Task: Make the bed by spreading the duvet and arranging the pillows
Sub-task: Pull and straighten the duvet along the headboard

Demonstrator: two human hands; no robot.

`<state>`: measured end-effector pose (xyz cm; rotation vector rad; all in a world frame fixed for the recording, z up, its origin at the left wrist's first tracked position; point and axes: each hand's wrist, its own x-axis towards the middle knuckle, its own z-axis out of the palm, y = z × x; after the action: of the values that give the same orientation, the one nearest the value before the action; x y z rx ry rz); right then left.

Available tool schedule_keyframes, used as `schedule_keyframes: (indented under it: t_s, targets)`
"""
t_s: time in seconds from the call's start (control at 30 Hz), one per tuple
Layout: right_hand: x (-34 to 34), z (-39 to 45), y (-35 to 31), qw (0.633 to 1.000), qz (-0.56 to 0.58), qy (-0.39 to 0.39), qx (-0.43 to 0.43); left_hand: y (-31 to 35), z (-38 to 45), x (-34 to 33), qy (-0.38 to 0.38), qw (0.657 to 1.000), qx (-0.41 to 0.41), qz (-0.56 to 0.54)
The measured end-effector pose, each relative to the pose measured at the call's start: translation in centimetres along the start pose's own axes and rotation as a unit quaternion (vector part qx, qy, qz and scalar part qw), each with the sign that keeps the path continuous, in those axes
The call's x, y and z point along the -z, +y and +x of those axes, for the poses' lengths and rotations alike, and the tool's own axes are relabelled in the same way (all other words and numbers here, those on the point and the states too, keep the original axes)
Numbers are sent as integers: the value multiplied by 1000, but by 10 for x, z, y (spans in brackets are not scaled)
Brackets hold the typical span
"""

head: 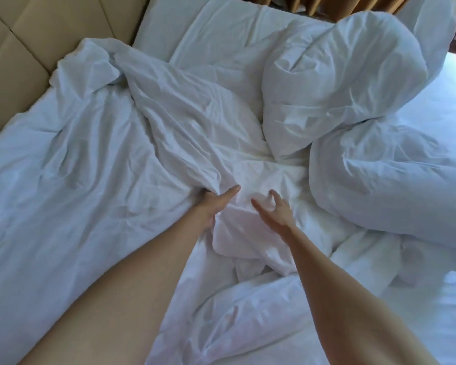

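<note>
My left hand point(213, 204) grips the duvet point(90, 159), fingers buried in its folds; my right hand point(275, 209) hovers spread at centre frame.

Nearly everything on the bed is showing plain white with no print: the crumpled duvet point(95, 143) sprawling toward nine o'clock is reading white with bluish-grey shadows in its creases, and the two pillows point(348, 83) piled toward two o'clock are glowing the same unpatterned white, tinted pale blue where daylight is hitting them. The padded headboard point(19, 40) at ten o'clock is showing a warm beige, plain between its seams. The curtains point(334, 3) at twelve o'clock are hanging golden-brown.
</note>
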<state>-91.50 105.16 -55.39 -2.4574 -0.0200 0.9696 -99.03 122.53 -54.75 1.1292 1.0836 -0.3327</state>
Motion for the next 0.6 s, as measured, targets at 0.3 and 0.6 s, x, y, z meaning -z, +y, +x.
schedule_keyframes:
  t_s: [0.3, 0.6]
  targets:
    - [-3, 7, 14, 973, 210, -91, -1, 22, 25, -66, 20, 999, 26, 18]
    - [28, -32, -19, 989, 6, 137, -46, 108, -18, -51, 15, 985, -112, -127]
